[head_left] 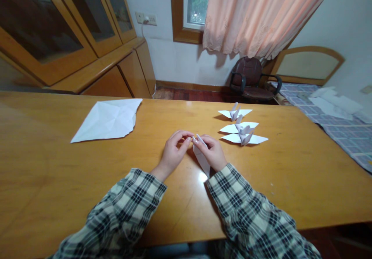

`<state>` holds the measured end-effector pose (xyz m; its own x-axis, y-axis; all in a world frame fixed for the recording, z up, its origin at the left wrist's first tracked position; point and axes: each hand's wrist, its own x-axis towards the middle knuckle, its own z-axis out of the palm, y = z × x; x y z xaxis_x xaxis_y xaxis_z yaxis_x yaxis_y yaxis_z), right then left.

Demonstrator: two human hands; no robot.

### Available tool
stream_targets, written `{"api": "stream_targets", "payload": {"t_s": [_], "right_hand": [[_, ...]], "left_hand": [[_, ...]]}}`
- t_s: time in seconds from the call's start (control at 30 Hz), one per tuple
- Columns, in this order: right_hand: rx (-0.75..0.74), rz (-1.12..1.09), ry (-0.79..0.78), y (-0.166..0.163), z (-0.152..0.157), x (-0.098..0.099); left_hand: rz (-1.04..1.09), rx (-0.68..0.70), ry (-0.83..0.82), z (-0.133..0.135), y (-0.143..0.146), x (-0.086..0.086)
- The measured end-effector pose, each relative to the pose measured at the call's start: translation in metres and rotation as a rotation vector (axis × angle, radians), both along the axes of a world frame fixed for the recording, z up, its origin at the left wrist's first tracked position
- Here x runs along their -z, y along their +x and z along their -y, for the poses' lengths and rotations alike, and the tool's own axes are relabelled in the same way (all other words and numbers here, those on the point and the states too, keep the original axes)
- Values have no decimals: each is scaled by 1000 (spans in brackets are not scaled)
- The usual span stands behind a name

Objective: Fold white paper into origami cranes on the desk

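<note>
Both hands meet over the middle of the table (58, 181), close to the near edge, with a narrow folded paper (202, 159) held between them. The left hand (173, 152) curls in with thumb and fingers pinching the paper's upper tip; the right hand (213, 152) pinches the same tip from the other side, and the long folded body hangs down under its palm towards the tabletop. Held this way, the small tip sits up in front of the eyes where both sets of fingertips can reach it, which looks like the grip for working a fine fold. Whether the lower end touches the wood I cannot tell.

To the right of the hands, well within reach, lie finished paper cranes: one (235, 113) farther back, and two (242, 133) nearer, overlapping each other, so three in all. They sit in a rough row away from the working spot, probably parked there to stay flat and out of the way.

To the left, apart from the hands, lies one large creased sheet (108, 119), opened out.

Both sleeves (128, 208) are plaid. Beyond the table stand one chair (252, 79), one curtain (261, 15) and a cabinet (72, 30)
</note>
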<state>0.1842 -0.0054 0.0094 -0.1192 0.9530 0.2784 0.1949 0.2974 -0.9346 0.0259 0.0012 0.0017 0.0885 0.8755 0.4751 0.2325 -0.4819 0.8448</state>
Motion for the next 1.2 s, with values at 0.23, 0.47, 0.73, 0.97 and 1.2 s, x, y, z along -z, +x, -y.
{"api": "stream_targets", "payload": {"t_s": [0.23,0.47,0.73,0.97,1.2], "right_hand": [[7,-49,-36,0,0,1],[8,-75,-45,0,0,0],[22,-64,-38,0,-1,0],[29,-102,-33,1,-1,3],[40,-82,-18,1,-2,4]], "left_hand": [[-41,-12,52,0,-1,-3],[-88,-9,92,0,-3,1],[-137,-24,130,-1,-4,3],[-113,-42,114,0,-2,2],[-90,-80,122,0,0,0]]}}
